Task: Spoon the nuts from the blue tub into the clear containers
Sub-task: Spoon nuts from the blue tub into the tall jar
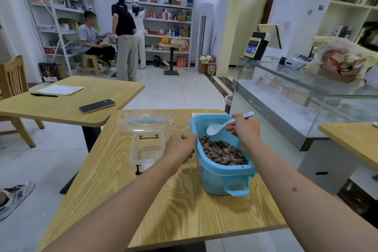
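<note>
The left hand (pixel 180 145) grips the blue tub (pixel 223 172) rim to steady it, while the right hand (pixel 244 127) pinches the empty white spoon (pixel 216 128) above the nuts (pixel 223 151), clear containers (pixel 147 145) just beside the left hand.

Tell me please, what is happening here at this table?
A person is about to move nuts from a blue tub into clear containers. The right hand holds a white spoon above the nuts; the spoon looks empty. The left hand grips the left rim of the tub. A rectangular clear container stands left of the tub and looks empty, with a round clear container behind it. All stand on a wooden table.
</note>
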